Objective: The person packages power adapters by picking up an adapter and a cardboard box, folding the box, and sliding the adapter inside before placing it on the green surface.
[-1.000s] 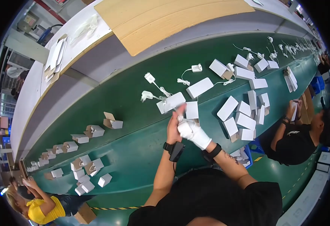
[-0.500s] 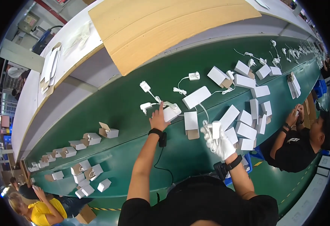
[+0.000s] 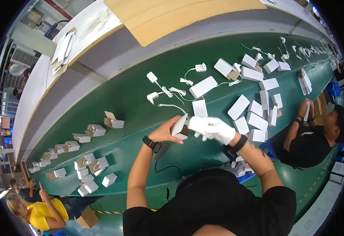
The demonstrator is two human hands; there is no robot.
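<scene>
My bare left hand (image 3: 167, 131) is closed around a small white box (image 3: 179, 128), its fingers on the left side and thumb along the lower edge. The box is tilted, with its end toward my right hand. In a white glove, my right hand (image 3: 213, 129) holds a white power adapter (image 3: 196, 123) at that end of the box; the glove hides most of it. A thin white cable (image 3: 172, 105) sticks out beyond the box. Farther off lie two plug adapters with bundled cords (image 3: 167, 91) and a closed white box (image 3: 203, 87).
Many white boxes (image 3: 257, 120) lie to the right on the green bench (image 3: 140, 118). Rows of open boxes (image 3: 95, 130) stand at the left. A shelf holding cardboard (image 3: 187, 15) runs along the back. Co-workers sit at right (image 3: 311, 137) and lower left (image 3: 46, 214).
My left hand has drawn the small box nearer and turned it. My right hand has moved left with the adapter and now meets the box. The head view has shifted slightly.
</scene>
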